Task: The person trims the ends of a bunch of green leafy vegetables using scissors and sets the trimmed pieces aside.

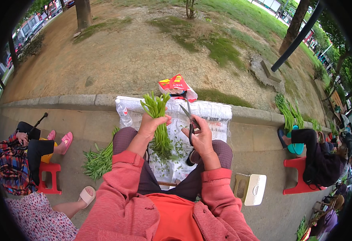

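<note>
A bundle of green leafy vegetable stems point(161, 132) is gripped in my left hand point(152, 125), the stem ends up and the leaves hanging down between my knees. My right hand point(202, 135) holds a pair of black-handled scissors point(187, 111), whose blades are spread and point up, to the right of the bundle and apart from it. Under both hands lies a white woven plastic sack point(221, 110) with printed writing, strewn with small leaf scraps point(180, 149). More cut greens point(99, 162) lie on the pavement beside my left knee.
A plastic water bottle point(124, 113) and a red-and-white bag point(178, 86) sit by the stone curb point(76, 102). To my right is a folding stool point(254, 189). People sit on red plastic stools point(49, 177) on both sides, and greens point(284, 111) lean by a teal basin point(295, 147).
</note>
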Demonstrator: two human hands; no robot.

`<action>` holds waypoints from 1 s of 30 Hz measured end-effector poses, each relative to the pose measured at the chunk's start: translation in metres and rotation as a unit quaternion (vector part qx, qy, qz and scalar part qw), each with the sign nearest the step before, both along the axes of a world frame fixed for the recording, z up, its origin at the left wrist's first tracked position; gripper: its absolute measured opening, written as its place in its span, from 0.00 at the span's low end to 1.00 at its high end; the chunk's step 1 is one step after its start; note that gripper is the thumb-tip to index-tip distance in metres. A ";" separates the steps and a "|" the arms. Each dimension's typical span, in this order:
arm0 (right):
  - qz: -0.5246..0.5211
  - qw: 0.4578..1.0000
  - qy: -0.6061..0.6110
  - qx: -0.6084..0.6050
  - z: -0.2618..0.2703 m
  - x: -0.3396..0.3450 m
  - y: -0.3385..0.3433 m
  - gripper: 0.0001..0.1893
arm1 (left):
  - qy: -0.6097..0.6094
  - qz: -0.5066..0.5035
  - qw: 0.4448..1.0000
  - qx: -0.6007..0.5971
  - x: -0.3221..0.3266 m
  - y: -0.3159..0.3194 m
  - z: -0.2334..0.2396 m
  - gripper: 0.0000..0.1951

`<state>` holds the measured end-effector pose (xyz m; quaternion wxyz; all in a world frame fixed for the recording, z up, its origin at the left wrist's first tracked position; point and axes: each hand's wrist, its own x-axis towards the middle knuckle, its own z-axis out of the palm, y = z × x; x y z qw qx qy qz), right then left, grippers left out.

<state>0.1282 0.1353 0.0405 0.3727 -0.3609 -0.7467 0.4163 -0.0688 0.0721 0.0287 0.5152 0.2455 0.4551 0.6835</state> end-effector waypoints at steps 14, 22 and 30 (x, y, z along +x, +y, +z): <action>-0.007 0.988 -0.114 0.109 0.023 0.015 -0.006 0.26 | 0.049 -0.031 0.997 -0.051 0.016 -0.007 -0.004 0.12; -0.012 0.983 -0.118 0.138 0.016 0.018 -0.003 0.25 | 0.098 -0.042 0.994 -0.035 0.019 -0.009 -0.001 0.11; -0.013 0.981 -0.120 0.149 0.012 0.018 -0.004 0.24 | 0.114 -0.035 0.992 -0.050 0.017 -0.010 0.001 0.08</action>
